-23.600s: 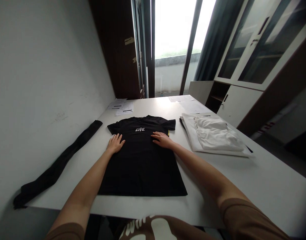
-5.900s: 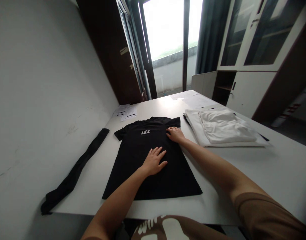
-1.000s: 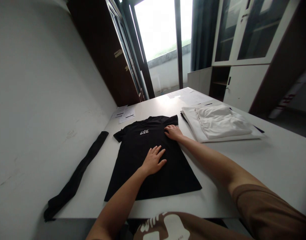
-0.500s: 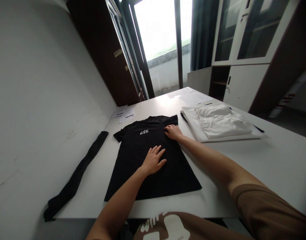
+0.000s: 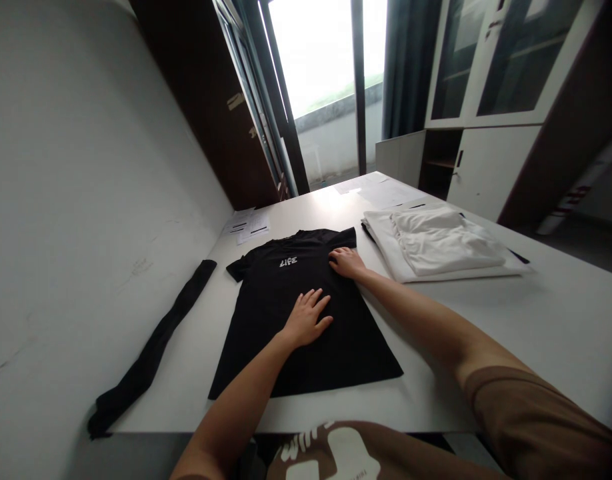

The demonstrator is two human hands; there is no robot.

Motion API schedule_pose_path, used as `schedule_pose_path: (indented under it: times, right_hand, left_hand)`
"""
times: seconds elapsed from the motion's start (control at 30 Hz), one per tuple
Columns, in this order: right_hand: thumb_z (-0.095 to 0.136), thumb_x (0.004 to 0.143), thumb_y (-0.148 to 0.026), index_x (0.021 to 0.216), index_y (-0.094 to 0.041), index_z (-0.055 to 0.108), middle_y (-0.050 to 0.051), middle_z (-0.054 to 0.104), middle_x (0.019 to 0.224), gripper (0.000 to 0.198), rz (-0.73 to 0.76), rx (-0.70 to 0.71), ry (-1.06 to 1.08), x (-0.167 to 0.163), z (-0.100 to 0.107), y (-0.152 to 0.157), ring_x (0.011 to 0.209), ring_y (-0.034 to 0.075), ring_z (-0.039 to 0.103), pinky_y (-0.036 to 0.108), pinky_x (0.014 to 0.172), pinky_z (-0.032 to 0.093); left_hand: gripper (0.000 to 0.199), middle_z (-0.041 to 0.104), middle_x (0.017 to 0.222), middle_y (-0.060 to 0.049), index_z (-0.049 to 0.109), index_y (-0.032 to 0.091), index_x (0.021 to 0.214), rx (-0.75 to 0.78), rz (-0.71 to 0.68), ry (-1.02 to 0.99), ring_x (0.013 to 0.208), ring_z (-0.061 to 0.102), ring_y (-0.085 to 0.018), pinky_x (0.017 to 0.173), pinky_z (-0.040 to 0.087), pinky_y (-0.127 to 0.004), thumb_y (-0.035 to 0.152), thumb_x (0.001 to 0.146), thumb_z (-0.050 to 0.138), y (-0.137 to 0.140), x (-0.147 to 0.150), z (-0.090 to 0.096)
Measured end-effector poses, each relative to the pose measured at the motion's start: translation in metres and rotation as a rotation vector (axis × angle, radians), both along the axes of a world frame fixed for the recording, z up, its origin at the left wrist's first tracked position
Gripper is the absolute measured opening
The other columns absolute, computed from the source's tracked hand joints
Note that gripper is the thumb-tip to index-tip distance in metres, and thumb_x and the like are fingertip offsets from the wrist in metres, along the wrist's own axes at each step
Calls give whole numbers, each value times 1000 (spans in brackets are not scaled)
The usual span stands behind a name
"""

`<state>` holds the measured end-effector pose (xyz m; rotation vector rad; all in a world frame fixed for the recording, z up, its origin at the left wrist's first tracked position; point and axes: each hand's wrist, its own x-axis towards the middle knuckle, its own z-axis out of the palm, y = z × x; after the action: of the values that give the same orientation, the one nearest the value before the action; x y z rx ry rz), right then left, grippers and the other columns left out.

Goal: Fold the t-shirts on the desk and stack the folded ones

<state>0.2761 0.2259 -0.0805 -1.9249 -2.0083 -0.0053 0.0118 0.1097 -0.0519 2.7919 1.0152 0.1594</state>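
Note:
A black T-shirt (image 5: 266, 333) lies spread flat on the white table (image 5: 486, 320), collar at the far end and hem towards me. Small white lettering shows on its chest. My left hand (image 5: 309, 319) rests on the middle of the shirt with its fingers spread, gripping nothing. Farther off, my right hand (image 5: 347, 263) lies on the shirt's right side, just below the right sleeve. Its fingers are stretched out and slightly bent over the cloth.
Folded white cloths (image 5: 446, 243) lie stacked at the right, with dark fabric beneath. A long rolled black cloth (image 5: 156, 347) runs along the left edge by the wall. Paper sheets (image 5: 251, 225) sit at the far left, and more papers (image 5: 386, 192) at the far end.
Both hands stay in the same places on the shirt. The whole view has shifted very slightly; nothing on the table has moved.

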Motion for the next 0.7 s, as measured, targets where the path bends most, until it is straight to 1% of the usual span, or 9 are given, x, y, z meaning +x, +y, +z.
schedule_pose_path:
  times: [0.47,0.7]
  right_hand:
    - [54,98,-40,132,-25,69,10,63,142,39,1,21,2,1,-3,2,133,32,49,45,110,37]
    - [53,99,-41,132,-25,68,9,62,144,40,-2,9,-6,1,-2,2,133,32,49,45,110,37]
  left_hand:
    - [61,29,170,-6,39,29,160,12,-3,1,158,23,-29,129,19,-54,53,105,47,1,0,-1]
    - [61,29,170,-6,38,31,160,4,-3,-5,158,22,-28,129,18,-55,53,105,47,0,0,0]
